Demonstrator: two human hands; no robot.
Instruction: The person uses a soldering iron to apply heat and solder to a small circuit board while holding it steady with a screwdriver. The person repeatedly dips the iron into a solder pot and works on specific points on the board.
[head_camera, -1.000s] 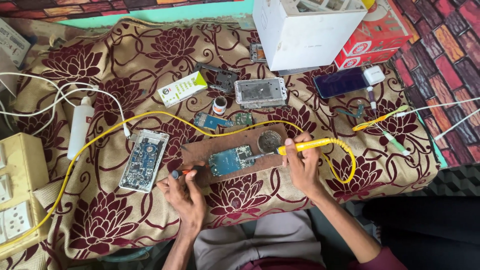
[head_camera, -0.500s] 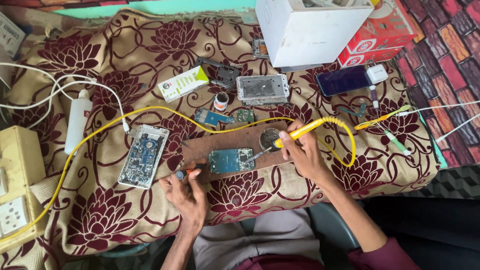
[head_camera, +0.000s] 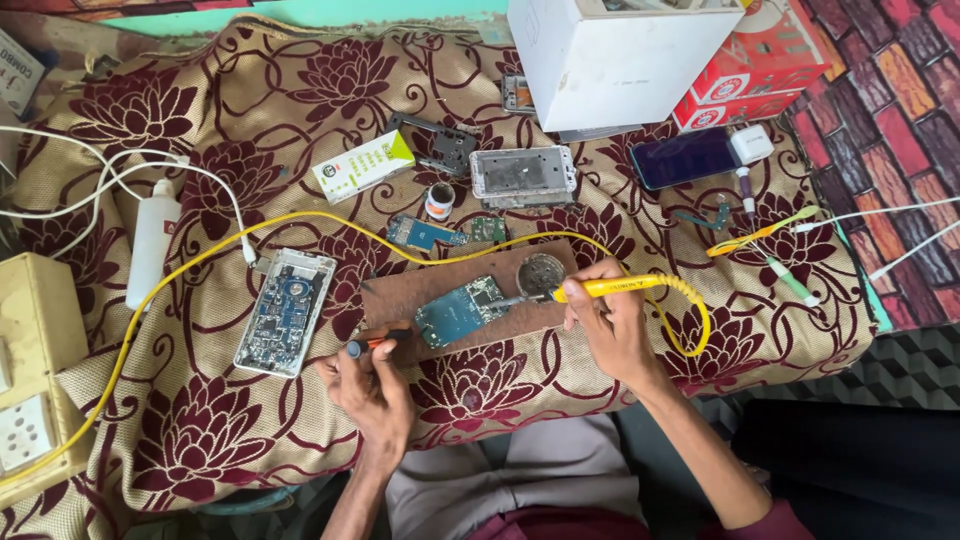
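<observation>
My right hand grips a yellow soldering iron, whose tip rests at the right edge of a blue-green circuit board. The board lies on a brown wooden slab, beside a round tin of dark paste. My left hand holds a small orange-and-black tool at the slab's front left edge. The iron's yellow cable loops behind my right hand and runs left across the cloth.
An opened phone lies left of the slab. Behind it are a phone frame, small boards, a small jar, a white-green box, a dark phone, white and red boxes, and a switch box at far left.
My right hand has swung the soldering iron from the round tin toward the circuit board, and its tip now meets the board's right edge. My left hand stays put.
</observation>
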